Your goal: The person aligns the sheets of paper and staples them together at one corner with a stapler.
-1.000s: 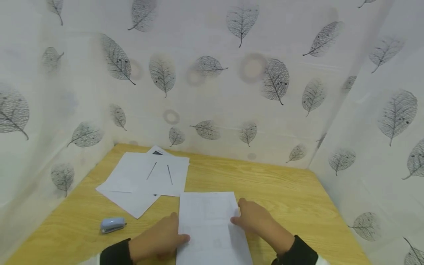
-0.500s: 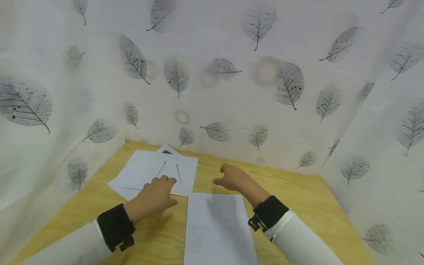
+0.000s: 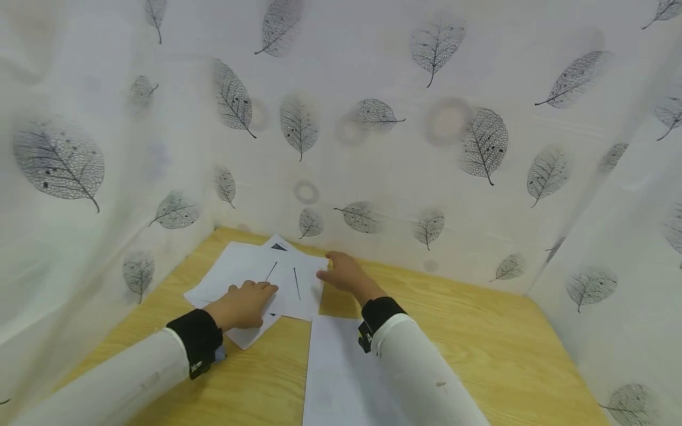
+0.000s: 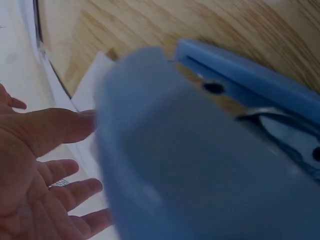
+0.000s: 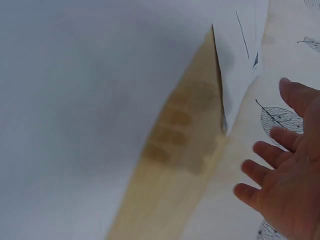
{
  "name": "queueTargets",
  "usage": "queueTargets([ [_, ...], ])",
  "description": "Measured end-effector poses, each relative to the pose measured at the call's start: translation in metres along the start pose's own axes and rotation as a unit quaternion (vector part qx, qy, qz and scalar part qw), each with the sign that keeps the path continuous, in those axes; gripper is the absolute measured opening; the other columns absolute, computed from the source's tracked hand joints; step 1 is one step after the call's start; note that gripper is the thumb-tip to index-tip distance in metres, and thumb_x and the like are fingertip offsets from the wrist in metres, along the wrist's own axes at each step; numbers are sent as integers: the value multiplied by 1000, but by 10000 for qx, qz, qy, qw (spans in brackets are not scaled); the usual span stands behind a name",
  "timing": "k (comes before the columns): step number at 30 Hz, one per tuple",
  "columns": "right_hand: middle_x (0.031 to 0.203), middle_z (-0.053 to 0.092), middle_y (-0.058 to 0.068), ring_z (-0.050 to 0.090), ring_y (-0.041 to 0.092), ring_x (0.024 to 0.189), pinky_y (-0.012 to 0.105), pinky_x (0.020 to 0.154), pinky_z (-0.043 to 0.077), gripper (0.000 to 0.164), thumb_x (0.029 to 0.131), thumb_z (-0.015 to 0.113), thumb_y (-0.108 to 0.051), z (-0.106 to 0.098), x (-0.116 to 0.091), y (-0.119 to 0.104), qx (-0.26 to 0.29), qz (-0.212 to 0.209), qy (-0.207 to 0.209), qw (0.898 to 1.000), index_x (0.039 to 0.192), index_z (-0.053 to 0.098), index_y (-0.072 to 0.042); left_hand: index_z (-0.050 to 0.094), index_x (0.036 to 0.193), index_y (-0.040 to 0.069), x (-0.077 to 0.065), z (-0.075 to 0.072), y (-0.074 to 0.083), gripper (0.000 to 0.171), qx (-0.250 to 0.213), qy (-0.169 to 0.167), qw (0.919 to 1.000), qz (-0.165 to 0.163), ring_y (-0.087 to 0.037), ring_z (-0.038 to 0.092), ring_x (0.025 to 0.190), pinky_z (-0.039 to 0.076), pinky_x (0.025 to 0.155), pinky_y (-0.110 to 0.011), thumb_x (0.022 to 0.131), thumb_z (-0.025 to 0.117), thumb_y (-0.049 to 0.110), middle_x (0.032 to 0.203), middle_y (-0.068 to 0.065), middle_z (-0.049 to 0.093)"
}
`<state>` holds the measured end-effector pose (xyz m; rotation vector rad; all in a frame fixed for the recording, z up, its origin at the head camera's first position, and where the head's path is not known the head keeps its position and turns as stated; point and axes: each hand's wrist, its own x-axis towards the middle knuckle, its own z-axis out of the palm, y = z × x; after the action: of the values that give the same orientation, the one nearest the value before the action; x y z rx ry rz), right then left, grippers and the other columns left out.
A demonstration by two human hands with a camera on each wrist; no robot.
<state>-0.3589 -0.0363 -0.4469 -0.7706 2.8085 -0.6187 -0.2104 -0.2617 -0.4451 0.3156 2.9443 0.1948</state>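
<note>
Two thin dark lines [image 3: 297,284] show on the top sheet of a loose pile of white papers [image 3: 311,299] at the back left. My left hand [image 3: 245,305] lies over the near side of this pile, its fingers extended. At the pile's far right corner is my right hand [image 3: 348,275], thumb and fingers apart at the sheet's edge. In the right wrist view that hand's fingers [image 5: 270,170] are spread. A light blue stapler [image 4: 200,160] looms large in the left wrist view, below the left wrist; in the head view the cuff mostly hides it.
Another white paper stack [image 3: 333,367] lies at the front middle, partly under the right forearm. The wood-grain table [image 3: 479,331] extends to the right. Pale leaf-print curtains [image 3: 373,165] hang round its back and sides.
Both hands have left the front paper stack and moved forward and left to the pile at the back. The head view has turned slightly left. The left forearm now covers the stapler.
</note>
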Motion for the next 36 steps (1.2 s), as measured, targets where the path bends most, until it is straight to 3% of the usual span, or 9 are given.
queueTargets([
  [4,158,45,13,38,32,149,47,123,27,69,101,59,-45,25,14,1,-340,-4,36,9994,156,40,-8,47,148,3,4,3,-1,73,-166,-149,9997,-84,-50,49,131,41,99,-74,85,79,19,147,-23,53],
  [10,162,40,8,30,30,153,61,124,11,75,101,59,-50,45,11,3,-1040,161,-214,9942,161,31,-16,51,146,5,13,4,3,72,-161,-76,9998,17,-47,54,126,44,98,-70,84,83,23,142,-22,56],
  [15,155,49,10,41,30,146,61,122,19,76,95,69,-49,46,15,4,-1107,-16,183,9937,157,39,-16,54,142,7,18,3,5,69,38,1,10000,50,-44,58,121,48,96,-66,82,86,22,136,-19,60],
  [18,151,54,11,47,31,141,57,119,30,75,91,74,-45,44,17,3,-734,-109,334,9967,154,45,-15,57,140,7,19,3,6,67,32,28,9999,114,-41,61,118,51,93,-63,81,86,19,132,-17,63],
  [21,149,56,11,50,31,139,50,116,37,70,91,75,-41,40,15,-2,104,-107,378,9992,150,51,-12,60,136,8,20,4,7,60,66,78,9998,178,-39,63,115,52,91,-62,82,85,16,127,-15,65],
  [25,135,64,11,61,28,122,43,105,50,56,92,75,-38,35,12,-9,1336,33,427,9901,138,61,-8,63,131,9,19,6,6,43,323,306,9984,354,-37,65,111,54,86,-61,89,76,10,119,-13,68],
  [29,119,67,9,64,24,102,40,86,57,41,91,76,-27,28,7,-16,2101,117,560,9760,126,63,-9,67,119,9,18,6,2,26,662,889,9925,509,-34,69,100,55,75,-58,94,68,4,107,-11,70],
  [32,117,67,12,64,24,101,38,81,58,37,88,74,-16,21,6,-21,2427,25,734,9673,122,58,-9,68,109,10,18,1,-1,17,699,1407,9868,394,-32,69,91,54,70,-54,94,66,3,99,-9,71],
  [36,117,67,19,66,30,105,40,81,60,44,85,70,-5,9,3,-25,2802,-165,957,9550,126,54,-7,69,102,10,19,-9,-3,14,595,1944,9791,103,-34,67,87,52,71,-54,93,64,1,97,-9,72],
])
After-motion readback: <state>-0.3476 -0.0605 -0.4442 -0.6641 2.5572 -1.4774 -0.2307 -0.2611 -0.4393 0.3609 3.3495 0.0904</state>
